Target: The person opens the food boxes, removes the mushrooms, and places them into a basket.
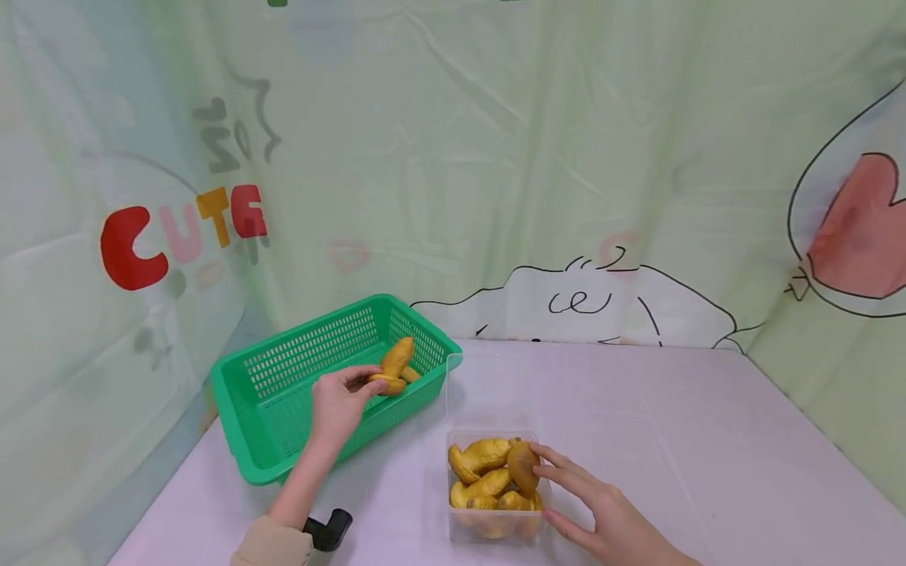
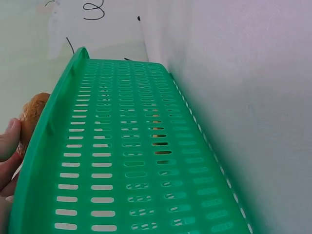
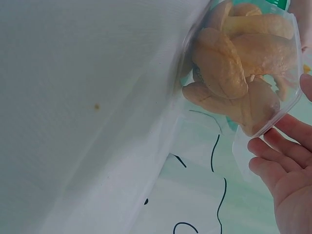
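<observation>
In the head view my left hand (image 1: 338,405) reaches over the near side of a green plastic basket (image 1: 248,464) and pinches a yellow-brown mushroom (image 1: 389,385) between thumb and fingers. Other mushrooms lie by it, one with its stem pointing up (image 1: 398,356). The left wrist view shows mostly the basket's slotted wall (image 2: 122,146), with my fingertips at a mushroom (image 2: 33,117) past the rim. My right hand (image 1: 602,503) is at the right side of a clear plastic box (image 1: 495,515) full of mushrooms. Its relaxed fingers touch the box's edge and a round mushroom cap (image 1: 524,468).
A transparent lid (image 1: 484,393) extends behind the clear box. Below my left forearm is a black jointed piece (image 1: 331,531). A pale tablecloth (image 1: 637,424) covers the table, and a printed curtain (image 1: 460,157) hangs at the back and sides.
</observation>
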Motion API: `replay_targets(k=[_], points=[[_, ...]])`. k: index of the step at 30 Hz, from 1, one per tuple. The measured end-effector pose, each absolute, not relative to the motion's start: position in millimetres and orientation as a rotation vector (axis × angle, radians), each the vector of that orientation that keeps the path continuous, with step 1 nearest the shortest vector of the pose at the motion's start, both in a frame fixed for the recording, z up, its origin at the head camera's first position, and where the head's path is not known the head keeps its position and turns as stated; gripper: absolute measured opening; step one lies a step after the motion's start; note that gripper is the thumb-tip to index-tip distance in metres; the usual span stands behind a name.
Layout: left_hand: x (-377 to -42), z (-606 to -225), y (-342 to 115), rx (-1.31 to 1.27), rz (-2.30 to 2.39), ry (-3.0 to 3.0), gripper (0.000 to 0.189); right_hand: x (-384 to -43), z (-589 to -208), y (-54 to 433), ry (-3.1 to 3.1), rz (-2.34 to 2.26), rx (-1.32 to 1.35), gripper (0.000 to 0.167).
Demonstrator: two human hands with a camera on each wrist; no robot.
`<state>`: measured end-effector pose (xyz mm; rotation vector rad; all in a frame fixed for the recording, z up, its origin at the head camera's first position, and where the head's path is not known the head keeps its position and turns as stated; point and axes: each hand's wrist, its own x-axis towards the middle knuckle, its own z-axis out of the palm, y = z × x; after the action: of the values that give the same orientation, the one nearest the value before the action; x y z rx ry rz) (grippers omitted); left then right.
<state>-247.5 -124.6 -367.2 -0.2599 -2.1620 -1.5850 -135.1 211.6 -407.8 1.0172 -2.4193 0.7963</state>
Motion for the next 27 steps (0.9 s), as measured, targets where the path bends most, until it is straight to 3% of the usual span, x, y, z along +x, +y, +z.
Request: replay_targets(k=[27], points=[[-251.4,-370.1,-126.1,-0.244,-1.618,-2.129,0.018,-134.7,-407.2,211.9,-2.448,0.811,1.0,0.048]])
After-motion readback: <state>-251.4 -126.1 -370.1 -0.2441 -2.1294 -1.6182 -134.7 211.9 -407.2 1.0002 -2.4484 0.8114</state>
